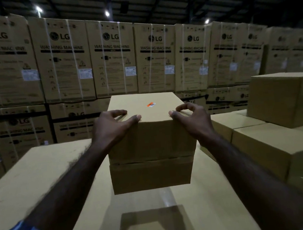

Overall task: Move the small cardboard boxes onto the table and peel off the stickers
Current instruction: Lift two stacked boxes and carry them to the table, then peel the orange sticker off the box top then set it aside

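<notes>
Two small cardboard boxes are stacked in the middle of the view, the upper box on the lower box. An orange and white sticker lies on the upper box's top face. My left hand grips the near left top corner of the upper box, thumb on the top edge and fingers curled onto the top. At the near right top corner my right hand holds the box the same way. The stack stands on a large flat cardboard surface.
More plain cardboard boxes sit close on the right, with one bigger box on top of them. A wall of tall LG washing machine cartons fills the background. The warehouse is dim.
</notes>
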Demonstrator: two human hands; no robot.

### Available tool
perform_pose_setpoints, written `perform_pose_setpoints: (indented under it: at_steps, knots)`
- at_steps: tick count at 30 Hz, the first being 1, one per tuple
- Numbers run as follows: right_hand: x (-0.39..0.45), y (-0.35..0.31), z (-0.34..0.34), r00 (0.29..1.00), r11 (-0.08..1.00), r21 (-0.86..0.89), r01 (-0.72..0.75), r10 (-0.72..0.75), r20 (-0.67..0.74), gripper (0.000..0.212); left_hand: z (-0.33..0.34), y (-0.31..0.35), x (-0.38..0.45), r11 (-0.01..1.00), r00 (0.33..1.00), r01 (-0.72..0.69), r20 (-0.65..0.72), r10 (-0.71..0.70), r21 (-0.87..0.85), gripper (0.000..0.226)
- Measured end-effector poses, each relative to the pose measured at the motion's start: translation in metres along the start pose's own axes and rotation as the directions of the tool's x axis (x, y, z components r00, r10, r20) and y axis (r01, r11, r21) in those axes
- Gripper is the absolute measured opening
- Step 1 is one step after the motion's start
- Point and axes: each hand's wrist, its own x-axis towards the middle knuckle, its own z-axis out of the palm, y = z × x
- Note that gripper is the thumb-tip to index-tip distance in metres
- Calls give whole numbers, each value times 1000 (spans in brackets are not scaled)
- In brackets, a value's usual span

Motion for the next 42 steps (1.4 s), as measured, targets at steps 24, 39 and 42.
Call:
perform_pose_setpoints:
  at_steps: [24, 39, 42]
  knots:
    - [18, 149, -53, 988, 983, -124, -133, 141, 65, 39, 166, -12, -12, 991, 985, 94, 136, -107, 98, 65]
    - [11, 221, -26, 975, 977, -106, -183, 195, 110, 36, 223, -70, -24, 967, 966, 148, 180, -186, 208, 66]
    - [5, 235, -28, 979, 980, -124, -153, 168, 118, 35, 230, -69, -37, 953, 964, 149, 178, -200, 262, 66]
